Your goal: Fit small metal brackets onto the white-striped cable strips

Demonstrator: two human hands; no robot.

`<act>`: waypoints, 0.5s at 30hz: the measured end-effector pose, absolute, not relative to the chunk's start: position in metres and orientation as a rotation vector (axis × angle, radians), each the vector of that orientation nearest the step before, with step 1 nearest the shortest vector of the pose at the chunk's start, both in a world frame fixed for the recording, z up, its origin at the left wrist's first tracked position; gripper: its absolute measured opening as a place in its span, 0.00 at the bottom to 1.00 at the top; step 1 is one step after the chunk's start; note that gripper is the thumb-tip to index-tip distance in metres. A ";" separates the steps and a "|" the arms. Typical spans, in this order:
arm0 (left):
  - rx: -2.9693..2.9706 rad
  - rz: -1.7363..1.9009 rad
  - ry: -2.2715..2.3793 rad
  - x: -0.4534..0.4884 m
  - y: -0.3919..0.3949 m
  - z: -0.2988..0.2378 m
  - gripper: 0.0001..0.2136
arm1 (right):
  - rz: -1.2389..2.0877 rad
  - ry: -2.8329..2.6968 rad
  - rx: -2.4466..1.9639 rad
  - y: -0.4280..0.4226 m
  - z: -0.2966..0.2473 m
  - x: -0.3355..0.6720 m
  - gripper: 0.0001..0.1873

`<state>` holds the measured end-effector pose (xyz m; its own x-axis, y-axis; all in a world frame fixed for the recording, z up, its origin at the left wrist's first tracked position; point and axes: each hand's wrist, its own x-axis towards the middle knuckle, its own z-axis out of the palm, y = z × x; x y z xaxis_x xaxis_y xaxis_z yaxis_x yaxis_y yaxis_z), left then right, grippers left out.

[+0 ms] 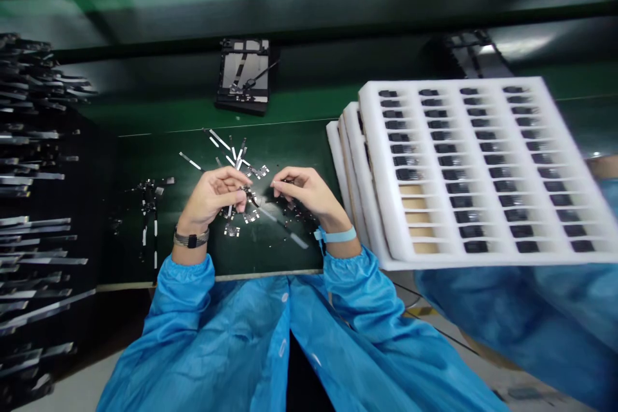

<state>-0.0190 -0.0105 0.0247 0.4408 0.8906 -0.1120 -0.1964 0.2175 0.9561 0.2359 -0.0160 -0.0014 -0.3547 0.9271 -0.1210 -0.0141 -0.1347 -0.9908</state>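
Observation:
My left hand (219,196) is closed, thumb against fingers, on a flex cable (277,222) with small metal parts at its near end. The cable's pale strip slants down to the right over the dark green bench. Just right of it, my right hand (306,190) is pinched with thumb and forefinger together; whatever is between the tips is too small to make out. Beneath and beyond my left hand lies a loose pile of flex cables (236,154) with metal connectors. Tiny dark bits (299,212) lie scattered below my right hand.
White foam trays (386,206) are stacked at right, the top one holding rows of black parts. Another cable bunch (149,199) lies left. Many cables hang from a dark rack (33,174). A device assembly (244,74) sits at the back. A co-worker's blue sleeve (570,309) shows at right.

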 end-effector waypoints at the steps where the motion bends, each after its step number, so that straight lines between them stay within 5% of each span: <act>1: 1.132 0.834 0.835 -0.019 -0.010 0.023 0.15 | 1.609 -1.390 -1.072 -0.017 -0.001 0.236 0.21; 15: 1.381 0.660 0.990 -0.011 -0.008 0.017 0.10 | 1.743 -1.574 -0.922 -0.018 -0.002 0.232 0.20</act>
<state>-0.0111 -0.0076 0.0170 0.4679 0.8645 -0.1833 0.1638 0.1190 0.9793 0.2324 -0.0179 -0.0021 -0.5722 0.8144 -0.0962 0.0132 -0.1082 -0.9940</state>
